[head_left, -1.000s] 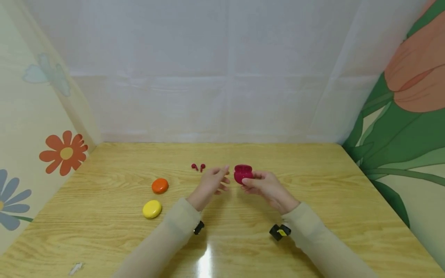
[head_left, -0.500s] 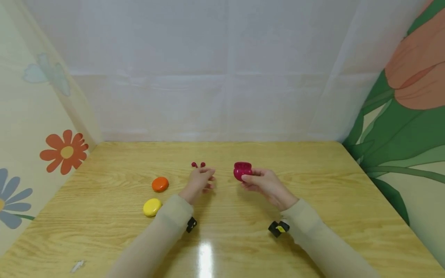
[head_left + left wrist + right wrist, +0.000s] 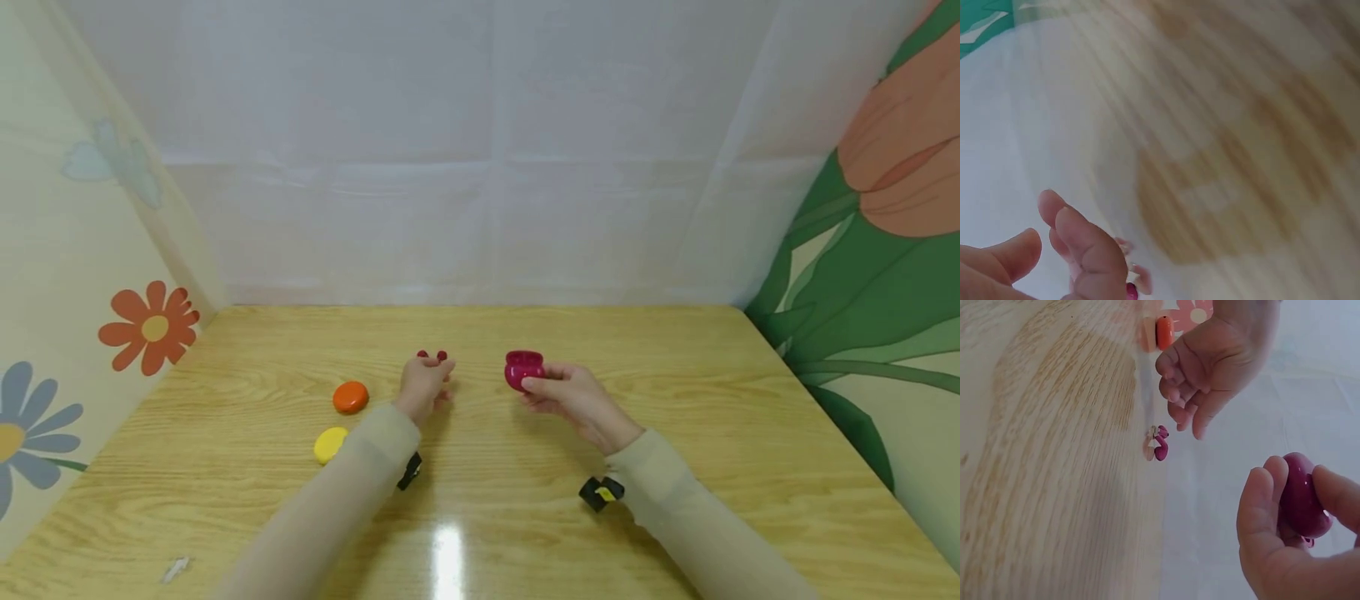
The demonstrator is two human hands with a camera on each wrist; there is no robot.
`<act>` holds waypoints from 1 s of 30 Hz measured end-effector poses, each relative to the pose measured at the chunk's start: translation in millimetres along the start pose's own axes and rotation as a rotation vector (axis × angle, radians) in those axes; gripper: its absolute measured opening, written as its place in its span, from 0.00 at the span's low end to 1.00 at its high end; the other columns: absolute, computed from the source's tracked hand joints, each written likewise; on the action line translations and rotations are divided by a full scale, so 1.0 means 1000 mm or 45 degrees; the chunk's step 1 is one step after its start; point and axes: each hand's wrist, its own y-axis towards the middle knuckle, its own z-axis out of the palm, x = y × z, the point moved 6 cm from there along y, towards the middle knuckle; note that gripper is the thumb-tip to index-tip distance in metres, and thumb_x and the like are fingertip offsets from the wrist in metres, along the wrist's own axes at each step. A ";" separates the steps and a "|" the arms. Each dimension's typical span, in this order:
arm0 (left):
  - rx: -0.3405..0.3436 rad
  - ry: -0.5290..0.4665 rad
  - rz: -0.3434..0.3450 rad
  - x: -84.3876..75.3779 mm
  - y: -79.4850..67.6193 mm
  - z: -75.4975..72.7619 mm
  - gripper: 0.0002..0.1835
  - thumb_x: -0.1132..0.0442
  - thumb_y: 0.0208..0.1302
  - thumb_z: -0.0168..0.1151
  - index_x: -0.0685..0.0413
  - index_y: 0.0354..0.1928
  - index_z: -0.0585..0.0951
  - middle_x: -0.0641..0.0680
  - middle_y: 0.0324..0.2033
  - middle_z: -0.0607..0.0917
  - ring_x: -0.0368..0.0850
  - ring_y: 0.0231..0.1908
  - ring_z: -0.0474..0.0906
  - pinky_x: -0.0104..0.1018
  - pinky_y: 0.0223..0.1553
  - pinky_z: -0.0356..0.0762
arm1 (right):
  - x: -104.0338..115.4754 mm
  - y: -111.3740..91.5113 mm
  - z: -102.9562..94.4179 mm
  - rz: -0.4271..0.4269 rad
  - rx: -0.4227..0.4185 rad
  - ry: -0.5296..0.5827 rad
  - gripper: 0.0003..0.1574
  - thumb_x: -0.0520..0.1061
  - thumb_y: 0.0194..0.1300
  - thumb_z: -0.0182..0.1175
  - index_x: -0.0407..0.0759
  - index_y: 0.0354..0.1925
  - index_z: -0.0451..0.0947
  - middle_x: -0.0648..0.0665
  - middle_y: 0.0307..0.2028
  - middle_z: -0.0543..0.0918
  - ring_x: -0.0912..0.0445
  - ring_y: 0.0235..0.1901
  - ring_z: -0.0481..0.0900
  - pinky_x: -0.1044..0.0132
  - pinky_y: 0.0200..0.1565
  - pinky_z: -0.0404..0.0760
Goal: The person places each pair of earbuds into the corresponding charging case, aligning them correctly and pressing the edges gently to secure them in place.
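Two crimson earbuds (image 3: 442,356) lie on the table toward the back, partly hidden by my left hand (image 3: 423,385) in the head view. That hand hovers just in front of them, thumb and fingertips apart with nothing between them. From the right wrist, both earbuds (image 3: 1160,450) show on the wood, a short gap from the left fingertips (image 3: 1199,430). My right hand (image 3: 573,398) holds a rounded crimson earbud case (image 3: 522,372) up off the table, thumb on one side and fingers on the other. The case's lid is up.
An orange round case (image 3: 350,397) and a yellow one (image 3: 330,446) sit left of the left hand, the yellow partly behind the sleeve. A pale scrap or worn mark (image 3: 176,570) is at the front left. White cloth (image 3: 480,233) hangs behind the table.
My left hand has moved left, away from the case and over to the earbuds. The right hand stays nearly in place, and the case has tipped so its lid looks flatter.
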 end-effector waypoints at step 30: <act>-0.112 0.123 -0.036 0.001 0.027 -0.005 0.08 0.64 0.73 0.57 0.61 0.47 0.72 0.50 0.26 0.72 0.39 0.11 0.67 0.27 0.14 0.66 | -0.001 0.001 -0.002 -0.017 -0.023 0.009 0.23 0.38 0.72 0.58 0.21 0.57 0.70 0.44 0.38 0.87 0.60 0.34 0.86 0.69 0.41 0.85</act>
